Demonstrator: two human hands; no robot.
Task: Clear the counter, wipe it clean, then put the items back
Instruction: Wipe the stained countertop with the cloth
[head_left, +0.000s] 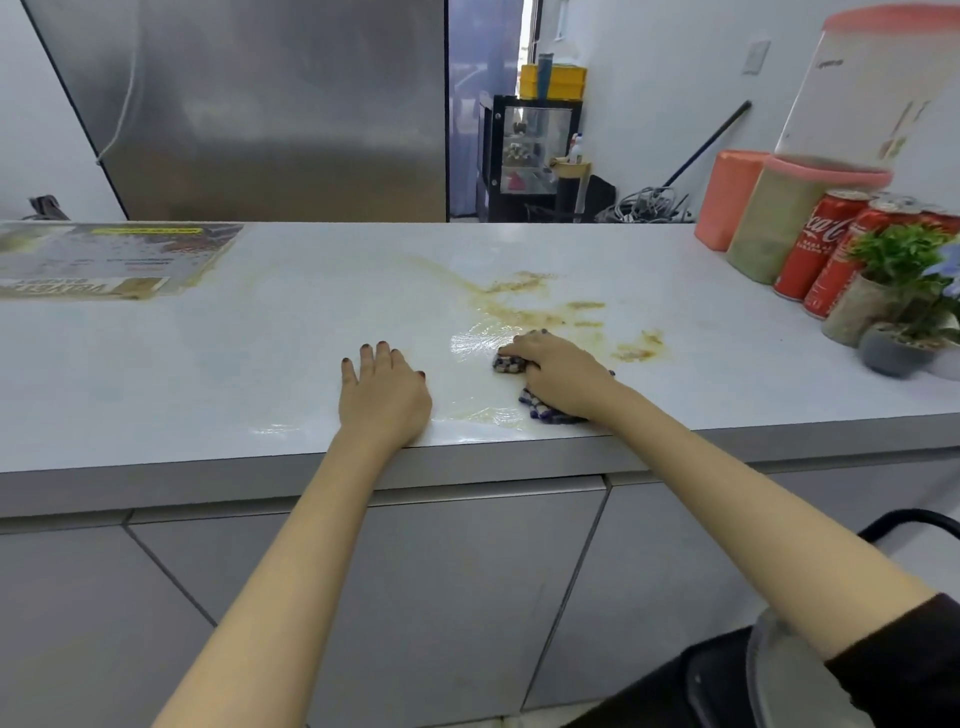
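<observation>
Smears (524, 304) of brown streak the pale worktop (260, 353) just beyond the right hand (560, 371), with more blotches off to its right. That hand lies on a blue-and-white checked cloth (548, 411). Its fingers (527, 345) are curled over the bunched fabric and press it to the surface near the front edge. The cloth shows both at the fingertips and under the wrist. A wet glossy patch (475, 345) spreads to the left of the cloth. The left hand (383, 389) rests flat on the worktop beside that patch, straight and slightly spread, holding nothing, with the heel of the palm at the front edge. At the far right stand red cola cans (818, 249) with a small potted plant (901, 291) in front of them. Next to the cans is a pink-lidded tub (774, 228) with a larger pink-lidded container (862, 88) stacked on it, and a pink box (727, 197) stands behind. A printed sheet (104, 260) lies flat at the far left.
</observation>
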